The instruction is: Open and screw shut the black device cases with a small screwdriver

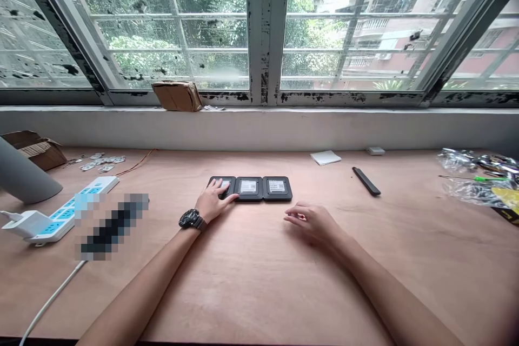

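Three flat black square cases with white labels, which look like solid-state drives, lie side by side in a row. My left hand (213,200), with a black watch (192,219) on its wrist, rests on the left drive (230,187). Its fingers are spread over that drive's label, and the thumb reaches the lower edge near the middle drive (248,188). Just below the right drive (277,188), apart from it, my right hand (310,220) hovers low over the table with curled fingers. Something tiny may be between its fingertips, but it is too small to tell.
A white power strip (106,182) with a plugged-in adapter and a pixelated dark object (113,227) lie left. A dark bar (366,181), white paper (325,158) and clear plastic bags (466,189) are right. A cardboard box (40,151) stands back left; another small box (176,96) sits on the sill.
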Motion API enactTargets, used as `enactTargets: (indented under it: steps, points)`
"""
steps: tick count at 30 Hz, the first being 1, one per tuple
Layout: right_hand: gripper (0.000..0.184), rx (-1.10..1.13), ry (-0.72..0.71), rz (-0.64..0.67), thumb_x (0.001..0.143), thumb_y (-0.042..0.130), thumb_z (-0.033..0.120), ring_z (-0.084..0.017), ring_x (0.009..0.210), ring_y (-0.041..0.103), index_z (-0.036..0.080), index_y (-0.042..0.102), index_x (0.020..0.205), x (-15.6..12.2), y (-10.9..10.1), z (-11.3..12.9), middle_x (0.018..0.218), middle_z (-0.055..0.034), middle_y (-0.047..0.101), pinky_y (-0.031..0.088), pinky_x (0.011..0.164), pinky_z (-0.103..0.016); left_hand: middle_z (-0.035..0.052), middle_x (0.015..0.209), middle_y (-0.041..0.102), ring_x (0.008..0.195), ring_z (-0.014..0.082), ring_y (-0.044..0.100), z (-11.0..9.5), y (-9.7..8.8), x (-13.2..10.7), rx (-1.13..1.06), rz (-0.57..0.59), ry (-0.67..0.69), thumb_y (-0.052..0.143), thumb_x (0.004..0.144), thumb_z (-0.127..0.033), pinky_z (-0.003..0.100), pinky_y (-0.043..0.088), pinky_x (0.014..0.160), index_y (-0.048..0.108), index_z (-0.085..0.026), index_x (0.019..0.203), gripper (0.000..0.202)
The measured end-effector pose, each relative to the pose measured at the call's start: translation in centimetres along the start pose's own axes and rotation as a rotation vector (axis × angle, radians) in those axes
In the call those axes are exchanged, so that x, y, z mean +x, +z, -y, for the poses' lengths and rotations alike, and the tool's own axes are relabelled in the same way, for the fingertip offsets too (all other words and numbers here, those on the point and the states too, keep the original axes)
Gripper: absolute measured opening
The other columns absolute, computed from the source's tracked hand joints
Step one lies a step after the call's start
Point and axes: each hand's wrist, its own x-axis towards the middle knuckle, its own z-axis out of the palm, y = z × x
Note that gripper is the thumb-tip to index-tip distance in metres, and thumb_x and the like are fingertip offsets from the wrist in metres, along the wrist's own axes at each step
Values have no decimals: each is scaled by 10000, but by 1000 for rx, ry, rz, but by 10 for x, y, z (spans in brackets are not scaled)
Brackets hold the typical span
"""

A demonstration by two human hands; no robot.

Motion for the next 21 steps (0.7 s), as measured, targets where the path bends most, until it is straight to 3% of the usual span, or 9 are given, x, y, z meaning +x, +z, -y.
enactTargets:
  steps: [3,6,11,16,21]
  points:
    - [295,-40,17,-73,986,557,512,-175,682,686,305,768,990,1,-1,-2,933,-29,765,465,618,-283,106,1438,588,1388,361,476,-25,2,6,-6,-14,63,539,908,-721,531,397,1129,713,-255,1253,605]
    - [288,-62,29,-154,990,561,498,-160,652,668,295,765,983,2,-3,-4,886,-25,752,451,607,-273,143,1432,586,1386,360,473,-62,12,17,-31,-40,221,486,983,-632,607,302,1163,690,-206,1270,552]
    - [237,-64,32,-313,992,589,436,-138,621,628,265,750,1024,1,-7,-10,873,-29,735,435,592,-261,87,1426,604,1397,300,468,-112,34,33,-67,-7,381,522,988,-594,567,216,1215,632,-244,1330,502]
    - [180,-47,-11,-472,980,628,357,-123,584,586,232,740,1046,-1,-12,-18,878,-38,736,456,593,-259,111,1408,614,1425,307,436,-124,40,27,-58,8,450,542,974,-611,577,140,1239,639,-202,1312,540]
    - [146,-45,-14,-520,967,649,328,-133,620,607,230,739,1027,-1,-16,-19,915,-46,749,472,596,-268,107,1421,605,1432,305,432,-124,25,-9,-55,29,531,541,973,-612,562,166,1247,618,-199,1341,558]
